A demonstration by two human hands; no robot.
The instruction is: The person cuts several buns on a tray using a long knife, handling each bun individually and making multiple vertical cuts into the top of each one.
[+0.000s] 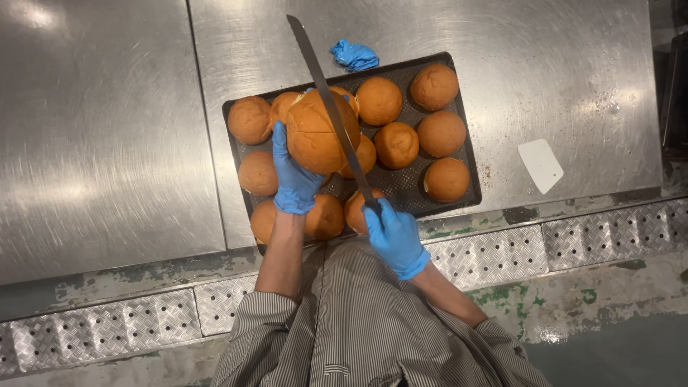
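My left hand (292,172), in a blue glove, holds a round brown bun (312,136) up above a dark perforated baking tray (401,188). My right hand (394,238), also gloved in blue, grips the handle of a long knife (326,100). The blade runs across the held bun, its tip pointing away from me past the tray's far edge. Several more brown buns (396,144) sit on the tray around and under the held one.
The tray rests on a steel worktop (107,143). A crumpled blue glove (354,55) lies just beyond the tray. A white plastic scraper (540,165) lies to the right. A ribbed metal ledge (502,251) runs along the counter's near edge.
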